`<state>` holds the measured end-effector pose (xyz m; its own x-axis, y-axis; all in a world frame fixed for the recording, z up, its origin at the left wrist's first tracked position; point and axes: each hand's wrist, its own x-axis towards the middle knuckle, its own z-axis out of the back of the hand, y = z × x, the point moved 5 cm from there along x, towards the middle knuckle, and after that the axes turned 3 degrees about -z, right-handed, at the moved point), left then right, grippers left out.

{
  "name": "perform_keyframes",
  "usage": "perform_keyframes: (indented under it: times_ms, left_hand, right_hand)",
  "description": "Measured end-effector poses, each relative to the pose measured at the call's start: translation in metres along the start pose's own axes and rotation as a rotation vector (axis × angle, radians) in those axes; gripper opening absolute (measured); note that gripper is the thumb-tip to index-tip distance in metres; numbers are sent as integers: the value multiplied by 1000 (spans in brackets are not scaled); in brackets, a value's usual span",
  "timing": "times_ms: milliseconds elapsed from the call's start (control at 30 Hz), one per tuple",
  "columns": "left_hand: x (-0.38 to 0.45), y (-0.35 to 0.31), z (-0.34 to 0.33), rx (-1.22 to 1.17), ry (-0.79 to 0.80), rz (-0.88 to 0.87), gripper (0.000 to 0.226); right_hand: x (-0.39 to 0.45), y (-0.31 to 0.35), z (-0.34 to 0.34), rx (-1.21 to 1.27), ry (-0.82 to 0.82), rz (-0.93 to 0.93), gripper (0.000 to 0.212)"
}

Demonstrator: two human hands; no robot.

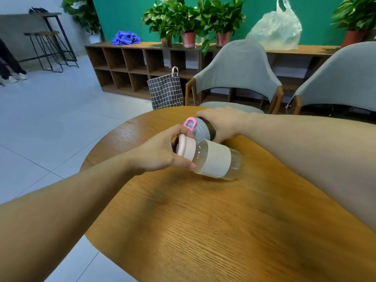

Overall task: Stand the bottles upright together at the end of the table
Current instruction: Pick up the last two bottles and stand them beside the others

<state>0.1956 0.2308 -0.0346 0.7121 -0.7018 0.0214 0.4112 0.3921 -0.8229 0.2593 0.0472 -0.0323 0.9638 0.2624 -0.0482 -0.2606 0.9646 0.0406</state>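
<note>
A clear glass bottle (217, 158) with a pale sleeve and a pink lid lies on its side on the wooden table (203, 220). My left hand (162, 151) grips it at the lid end. Just behind it is a dark bottle (200, 129) with a grey cap and a pink loop, also tipped over, cap pointing left. My right hand (221, 123) is wrapped around its dark body, hiding most of it. The two bottles are close together near the table's far end.
Two grey upholstered chairs (238, 72) stand just beyond the far table edge. A black checked bag (165, 91) sits on the floor by a low wooden shelf (142, 64) with potted plants and a plastic bag on top. Tiled floor lies to the left.
</note>
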Motion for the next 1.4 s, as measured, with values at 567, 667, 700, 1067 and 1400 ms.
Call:
perform_keyframes:
  times_ms: [567,667,700,1067,1400]
  left_hand:
    - [34,-117,-76,-1,-169,-193,52]
    - [37,-143,-97,2,-141,-218,50]
    - [37,-152,-105,10,-129,-226,51]
    - [25,-280,-223,75,-14,-388,54]
    - [5,-362,-337,150,109,-470,52]
  right_hand:
    - [-196,-86,52,587,-435,-449,95]
    - [-248,-93,57,693,-515,-529,91]
    - [-267,-95,59,725,-539,-558,88]
    - [-485,-119,52,886,-746,-781,95]
    - [-635,-140,31,917,-794,-890,91]
